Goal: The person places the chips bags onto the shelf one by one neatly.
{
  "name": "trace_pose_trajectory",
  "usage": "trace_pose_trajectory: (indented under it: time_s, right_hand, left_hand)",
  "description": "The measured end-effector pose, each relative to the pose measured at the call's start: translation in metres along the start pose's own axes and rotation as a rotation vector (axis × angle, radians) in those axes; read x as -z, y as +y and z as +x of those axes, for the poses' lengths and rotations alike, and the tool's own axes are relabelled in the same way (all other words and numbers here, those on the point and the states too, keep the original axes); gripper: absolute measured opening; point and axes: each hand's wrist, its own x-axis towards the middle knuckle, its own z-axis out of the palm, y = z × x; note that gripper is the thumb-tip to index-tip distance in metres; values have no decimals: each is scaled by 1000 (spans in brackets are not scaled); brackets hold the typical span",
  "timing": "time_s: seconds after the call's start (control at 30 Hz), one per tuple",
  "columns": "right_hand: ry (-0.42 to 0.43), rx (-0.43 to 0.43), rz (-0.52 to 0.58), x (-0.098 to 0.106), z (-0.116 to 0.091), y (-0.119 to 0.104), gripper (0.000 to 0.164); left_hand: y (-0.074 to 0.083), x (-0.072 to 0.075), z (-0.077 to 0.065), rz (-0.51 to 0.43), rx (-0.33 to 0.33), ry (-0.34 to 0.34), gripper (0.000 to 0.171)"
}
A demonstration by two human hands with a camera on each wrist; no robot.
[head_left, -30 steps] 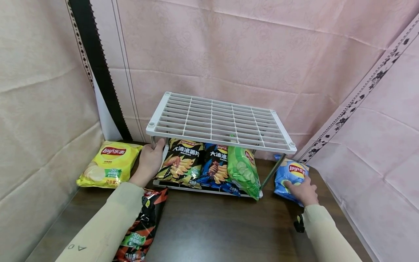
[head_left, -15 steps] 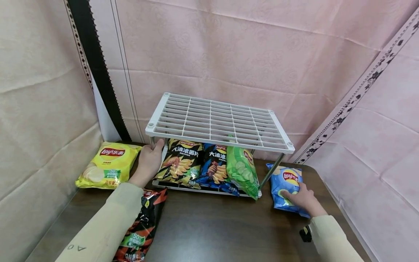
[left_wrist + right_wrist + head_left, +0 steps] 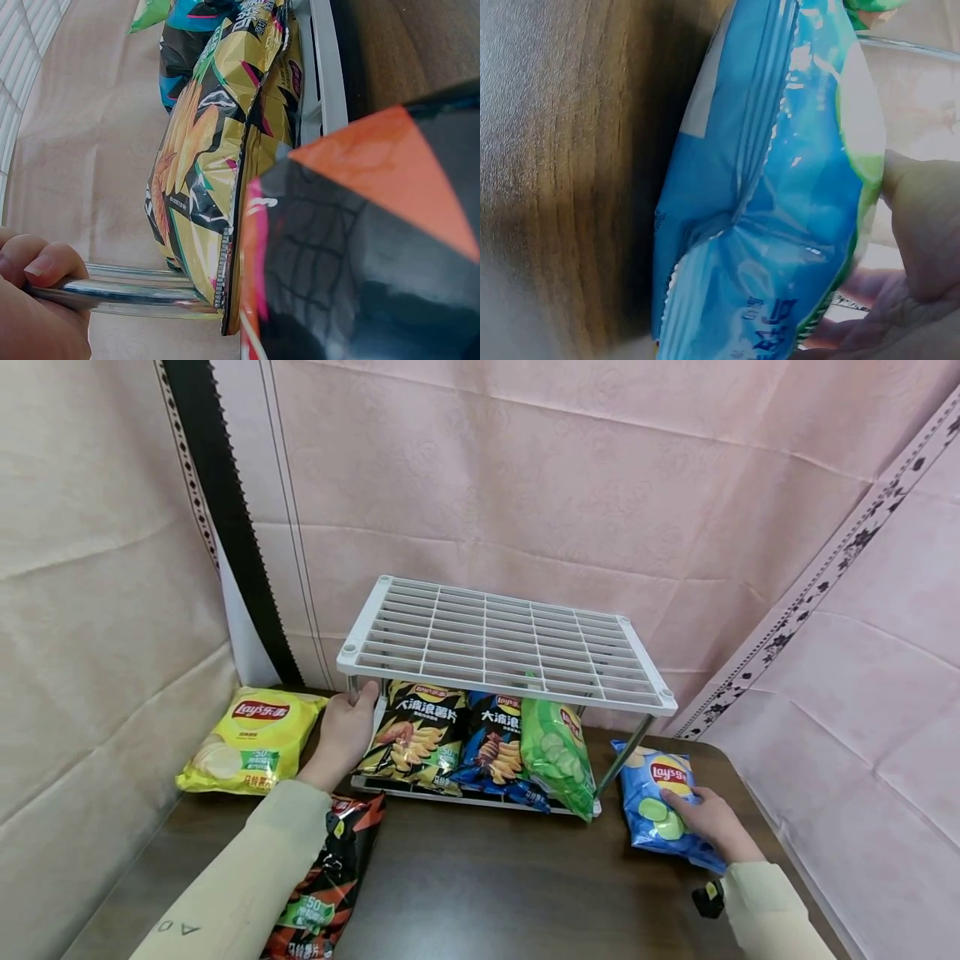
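My left hand [image 3: 347, 727] grips the front left metal post [image 3: 127, 294] of a white two-tier rack [image 3: 495, 685], its fingers curled round the post in the left wrist view. At the right of the table, my right hand [image 3: 711, 820] holds a blue Lay's chip bag [image 3: 651, 777] by its right side, thumb on the front. In the right wrist view the same chip bag [image 3: 780, 172] fills the middle, partly hiding the fingers. On the rack's lower tier stand a black-and-gold chip bag [image 3: 420, 735], a dark blue chip bag [image 3: 491, 739] and a green chip bag [image 3: 555, 752].
A yellow Lay's bag [image 3: 258, 735] lies at the left of the table [image 3: 480, 885]. A black-and-red chip bag [image 3: 322, 881] lies in front of it, partly under the left forearm. Pink cloth [image 3: 525, 468] hangs behind the rack.
My right hand and the blue chip bag have come nearer the table's front, and the bag has turned so more of its front shows. The left hand stays on the post.
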Motion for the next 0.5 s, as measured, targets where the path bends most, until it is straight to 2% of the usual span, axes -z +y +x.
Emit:
trace_pose_trajectory:
  time_s: [0.1,0.23,0.5]
  right_hand:
    - [20,-32,60,-1,0,4,115]
    - [7,-94,133,-4,3,9,123]
    - [-32,-164,124,-7,8,12,130]
  left_hand:
    - [0,0,0,-4,-5,-4,63]
    - [0,-1,0,-9,-2,-9,63]
    - [0,0,1,12,9,-8,63]
